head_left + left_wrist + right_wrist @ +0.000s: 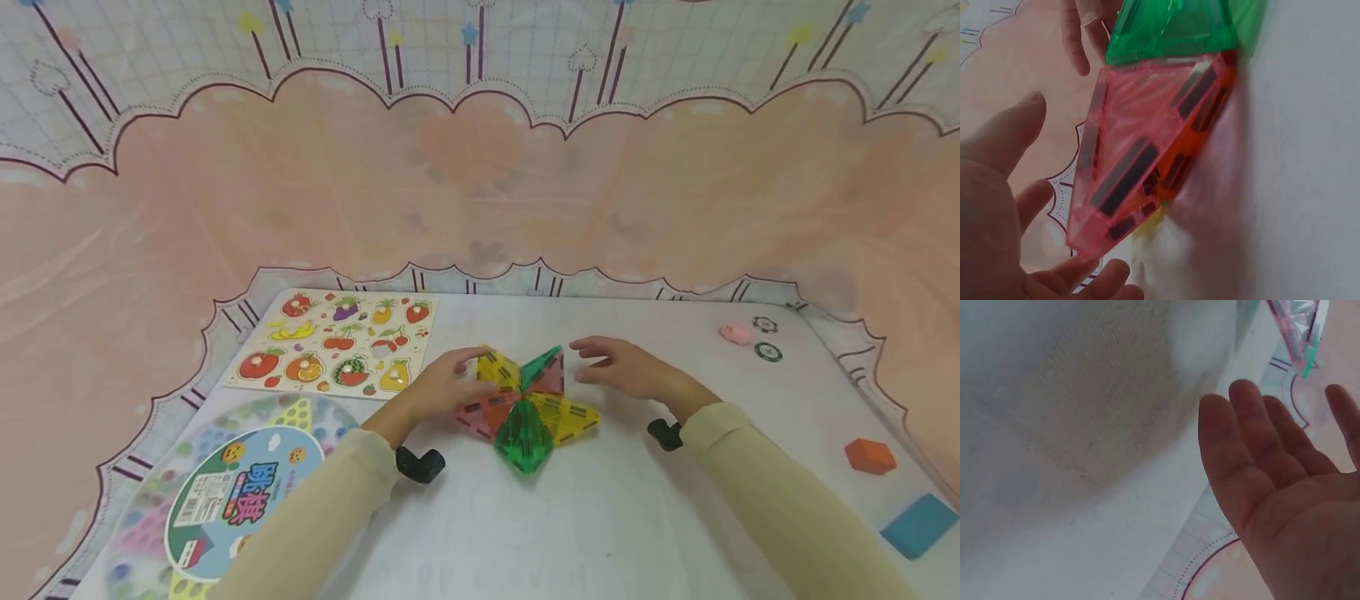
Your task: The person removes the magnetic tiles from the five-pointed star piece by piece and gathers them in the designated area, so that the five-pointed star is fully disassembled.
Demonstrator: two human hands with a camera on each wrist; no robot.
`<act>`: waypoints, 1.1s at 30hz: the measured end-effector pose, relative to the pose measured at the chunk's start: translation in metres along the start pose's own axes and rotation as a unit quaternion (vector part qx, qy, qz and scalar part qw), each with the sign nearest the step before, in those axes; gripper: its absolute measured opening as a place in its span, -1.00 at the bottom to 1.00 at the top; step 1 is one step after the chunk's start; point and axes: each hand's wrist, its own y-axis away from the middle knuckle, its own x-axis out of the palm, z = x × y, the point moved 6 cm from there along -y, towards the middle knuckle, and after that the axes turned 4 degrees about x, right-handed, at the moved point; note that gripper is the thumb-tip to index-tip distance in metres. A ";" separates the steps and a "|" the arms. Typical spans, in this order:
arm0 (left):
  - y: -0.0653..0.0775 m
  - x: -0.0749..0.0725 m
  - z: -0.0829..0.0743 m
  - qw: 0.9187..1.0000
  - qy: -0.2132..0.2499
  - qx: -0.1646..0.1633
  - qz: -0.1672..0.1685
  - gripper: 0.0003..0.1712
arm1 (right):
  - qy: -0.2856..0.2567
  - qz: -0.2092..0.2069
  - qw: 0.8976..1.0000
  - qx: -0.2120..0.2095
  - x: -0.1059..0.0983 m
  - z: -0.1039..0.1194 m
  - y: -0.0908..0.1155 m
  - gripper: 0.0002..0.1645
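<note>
Pale sleeves [315,517] lead to left hand [441,383] and right hand [632,368], each grip loosely parted, holding nothing, flanking a translucent tile star [525,433], probably centred so both reach it

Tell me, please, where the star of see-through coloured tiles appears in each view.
Head: the tile star lies a little below and right of the centre.
Left wrist: its pink point fills the middle; a green part meets the top edge.
Right wrist: only a pink tip shows, upper right, cut by the top edge.
Shared landmark: the white tabletop.
</note>
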 end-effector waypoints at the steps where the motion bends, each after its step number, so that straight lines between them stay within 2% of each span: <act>1: -0.002 0.000 0.001 1.000 0.006 -0.003 0.005 -0.29 | -0.005 0.010 1.000 -0.002 0.002 0.000 -0.002 -0.27; 6: -0.014 0.003 0.006 0.999 0.014 -0.008 0.030 -0.34 | -0.031 0.047 0.998 0.007 0.010 0.003 -0.009 -0.35; 14: -0.024 0.008 0.007 0.998 0.029 -0.006 0.049 -0.40 | -0.068 0.069 0.995 0.010 0.014 0.000 -0.022 -0.42; 17: -0.028 0.009 0.009 0.998 0.034 -0.009 0.050 -0.41 | -0.077 0.064 0.995 0.020 0.015 -0.002 -0.025 -0.48; 27: -0.034 0.013 0.008 0.998 0.039 -0.004 0.042 -0.42 | -0.116 0.047 0.992 -0.008 0.016 -0.006 -0.033 -0.49; 33: -0.035 0.013 0.009 0.998 0.045 -0.014 0.038 -0.45 | -0.120 0.036 0.992 0.000 0.017 -0.004 -0.037 -0.55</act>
